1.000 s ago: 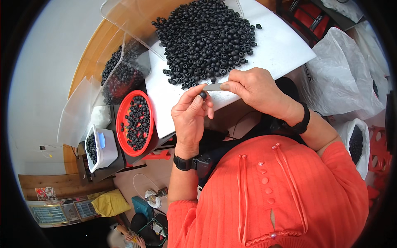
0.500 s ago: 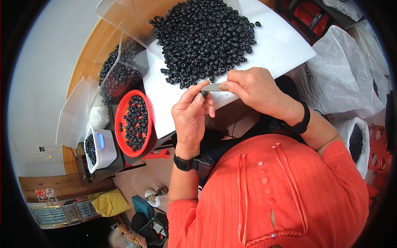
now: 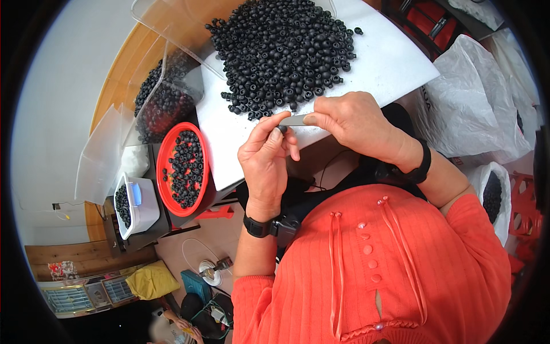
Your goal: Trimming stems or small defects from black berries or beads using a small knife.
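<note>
Your right hand (image 3: 355,120) pinches a flat grey metal blade (image 3: 294,120), long axis nearly level across the view, tip leftward. Your left hand (image 3: 264,155) grips a small round black piece (image 3: 283,129) between thumb and fingers, beside the blade; its facing is hidden.

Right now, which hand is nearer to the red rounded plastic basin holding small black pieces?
Left. The left hand is right of the red basin, pinching a small black piece; the right hand, holding a flat grey blade, is farther right.
</note>
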